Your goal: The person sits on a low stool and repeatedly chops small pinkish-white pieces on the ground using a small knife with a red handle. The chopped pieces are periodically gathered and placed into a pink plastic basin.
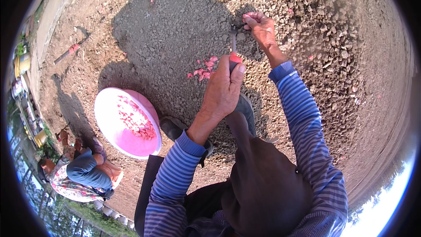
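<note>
My left hand is wrapped around the red and black handle of a small hand tool. Its metal shank points away from me, and the dark tip meets the crumbly soil. Just right of that tip, my right hand pinches a pink clove-like piece between thumb and fingers; how many pieces it holds is unclear. A small scatter of similar pink pieces lies on the ground left of the tool handle. Left of my feet, a pink plastic basin holds many more pink pieces.
A long-handled tool with red wrapping lies on the soil at upper left. At lower left a person sits low to the ground, holding a tool. My boots are beside the basin. Clods cover the right side.
</note>
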A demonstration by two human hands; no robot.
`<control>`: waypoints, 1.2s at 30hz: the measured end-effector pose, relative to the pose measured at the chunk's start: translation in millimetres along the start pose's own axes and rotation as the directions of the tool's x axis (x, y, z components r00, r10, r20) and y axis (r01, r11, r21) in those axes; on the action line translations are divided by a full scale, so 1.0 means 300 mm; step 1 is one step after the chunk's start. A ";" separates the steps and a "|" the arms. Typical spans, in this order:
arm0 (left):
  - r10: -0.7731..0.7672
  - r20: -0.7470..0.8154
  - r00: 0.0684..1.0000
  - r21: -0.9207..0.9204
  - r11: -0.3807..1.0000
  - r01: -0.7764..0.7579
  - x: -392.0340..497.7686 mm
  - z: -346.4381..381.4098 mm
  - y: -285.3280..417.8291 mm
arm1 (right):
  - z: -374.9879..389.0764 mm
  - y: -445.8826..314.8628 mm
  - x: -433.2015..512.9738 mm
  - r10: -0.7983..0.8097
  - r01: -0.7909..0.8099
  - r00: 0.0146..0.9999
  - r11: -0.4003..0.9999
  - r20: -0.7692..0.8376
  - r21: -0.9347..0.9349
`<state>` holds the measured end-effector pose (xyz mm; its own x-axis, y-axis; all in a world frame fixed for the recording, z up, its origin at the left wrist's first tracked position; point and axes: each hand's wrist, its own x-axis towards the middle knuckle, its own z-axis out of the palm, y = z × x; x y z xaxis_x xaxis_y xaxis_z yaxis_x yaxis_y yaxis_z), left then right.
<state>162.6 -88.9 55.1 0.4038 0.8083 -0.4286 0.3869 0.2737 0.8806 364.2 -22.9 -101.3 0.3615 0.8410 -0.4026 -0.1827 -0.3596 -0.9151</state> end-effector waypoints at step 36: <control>-0.101 0.045 0.994 -0.053 0.993 0.104 -0.134 -0.070 0.074 | 0.183 -0.145 0.114 0.061 0.361 0.932 -0.087 0.357 -0.928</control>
<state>137.6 -104.2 96.1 0.3990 0.7524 -0.5242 0.3825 0.3830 0.8408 334.5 43.8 -73.9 -0.0008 0.9063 -0.4227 0.9954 -0.0400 -0.0876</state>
